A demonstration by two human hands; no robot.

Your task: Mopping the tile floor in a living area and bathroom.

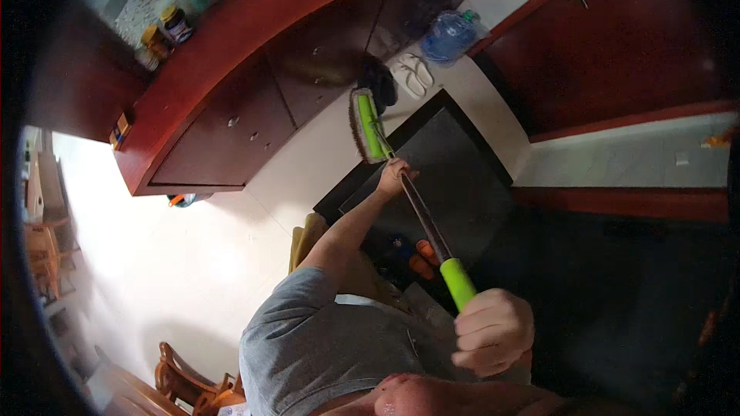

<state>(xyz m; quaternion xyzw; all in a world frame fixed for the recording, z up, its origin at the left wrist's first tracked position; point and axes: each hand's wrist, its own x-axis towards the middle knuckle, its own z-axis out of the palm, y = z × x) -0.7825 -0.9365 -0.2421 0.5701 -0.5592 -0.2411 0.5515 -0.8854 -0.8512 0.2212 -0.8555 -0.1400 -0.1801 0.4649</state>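
Both my grips are wrapped tight on the mop (422, 216): right hand (492, 331) on its green sleeve, left hand (393, 177) further down the dark pole. Judged light and stiff; mop head (368, 125) beyond my left grip meets the floor (308, 162).

Sandals (413, 75) lie between water jug (449, 35) and mop head (368, 125).

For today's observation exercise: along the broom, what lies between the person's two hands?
In the head view, only the broom's handle runs between the left hand and right hand: dark shaft, then the green grip. Nothing else grips it.
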